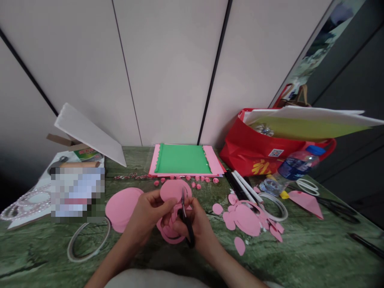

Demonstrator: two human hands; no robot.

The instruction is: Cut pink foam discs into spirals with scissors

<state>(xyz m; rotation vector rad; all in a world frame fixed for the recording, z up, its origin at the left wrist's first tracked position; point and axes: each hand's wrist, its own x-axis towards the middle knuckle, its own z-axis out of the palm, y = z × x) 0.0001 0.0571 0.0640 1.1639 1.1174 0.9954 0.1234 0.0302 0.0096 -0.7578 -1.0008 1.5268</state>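
My left hand [154, 208] grips a pink paper disc [171, 189] by its near edge, thumb on top. In my right hand [193, 220] is a pair of scissors [188, 230] with black handles, its blades pointing away from me and lying at the right side of the disc. More curled pink paper [171, 236] hangs beneath my hands, partly hidden by them. Left of my left hand lies a stack of large pink paper circles [121, 204]. Several small pink paper rolls [188, 178] sit in rows beyond the disc.
A green sheet on pink paper [183, 158] lies at the back. Pink scraps [247, 220], a tape roll [274, 206], a water bottle [295, 168] and a red bag [255, 148] are on the right. Another tape roll [72, 250] and a white board [93, 136] are on the left.
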